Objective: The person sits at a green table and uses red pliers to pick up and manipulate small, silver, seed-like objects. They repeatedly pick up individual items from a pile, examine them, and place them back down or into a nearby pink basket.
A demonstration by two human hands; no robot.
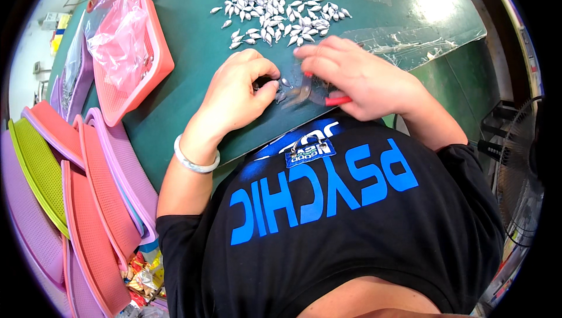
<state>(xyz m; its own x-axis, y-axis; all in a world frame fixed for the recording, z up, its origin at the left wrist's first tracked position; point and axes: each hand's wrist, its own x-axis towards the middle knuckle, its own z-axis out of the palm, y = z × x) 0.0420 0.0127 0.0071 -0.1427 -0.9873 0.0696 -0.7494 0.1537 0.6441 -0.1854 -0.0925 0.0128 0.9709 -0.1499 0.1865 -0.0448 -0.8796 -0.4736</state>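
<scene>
My right hand (366, 78) is wrapped around red-handled pliers (305, 88), whose jaws are smeared by motion and point toward my left hand. At the table's near edge my left hand (240, 92) is pinched, thumb and forefinger almost together; what they hold, if anything, is too small and shaded to name. Right beside those fingertips is a small grey teardrop-shaped weight (285, 82), with another grey piece just below it. Beyond both hands spreads a heap of similar grey weights (272, 2) with small wire loops at their ends.
The green table (181, 72) carries strips of clear tape (421, 43) at the right. A pink basket (158, 63) with a plastic bag (120, 43) stands at the left. Several stacked purple, pink and green baskets (38, 171) crowd my left side. A black fan (518, 171) is at the right.
</scene>
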